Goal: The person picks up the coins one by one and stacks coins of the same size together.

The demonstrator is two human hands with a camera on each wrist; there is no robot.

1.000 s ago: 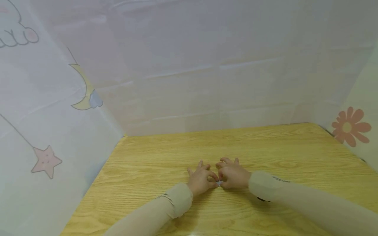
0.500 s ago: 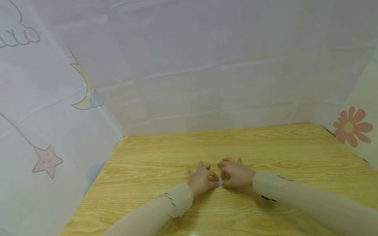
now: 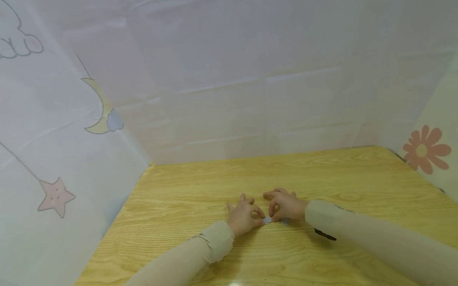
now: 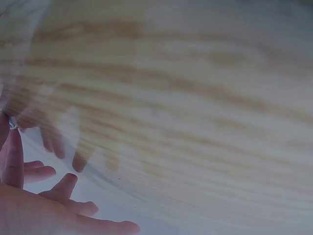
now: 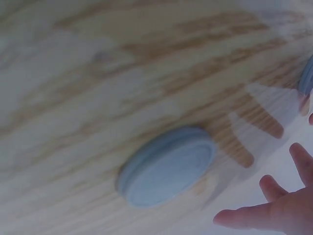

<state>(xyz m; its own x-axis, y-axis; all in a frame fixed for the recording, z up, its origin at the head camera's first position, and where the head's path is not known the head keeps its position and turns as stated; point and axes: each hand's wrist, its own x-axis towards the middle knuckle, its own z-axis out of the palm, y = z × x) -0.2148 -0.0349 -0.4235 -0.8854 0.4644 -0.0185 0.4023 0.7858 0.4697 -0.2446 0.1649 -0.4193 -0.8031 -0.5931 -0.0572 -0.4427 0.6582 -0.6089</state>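
Two small grey-blue round discs are on the wood-grain table [image 3: 200, 186]. The nearer pair of fingertips meets one disc [image 3: 268, 219] from each side. My left hand [image 3: 244, 216] pinches its left edge between thumb and index finger, the other fingers spread; in the left wrist view only a sliver shows at the fingertips. My right hand [image 3: 288, 205] has thumb and index finger bent together at its right edge. A second disc [image 5: 168, 169] lies flat below the right palm, large in the right wrist view, untouched by the spread fingers beside it.
A pale sheet hangs as a wall [image 3: 229, 99] behind the table, printed with a moon [image 3: 100, 115], a star [image 3: 56, 196] and a flower [image 3: 425, 150] at the sides. A dark strap [image 3: 325, 234] shows under the right cuff. The glossy tabletop reflects the hands.
My right hand has shifted slightly right and away from me, uncovering more of the disc between the hands. The second disc below the right palm has come into view. The left hand stays put.
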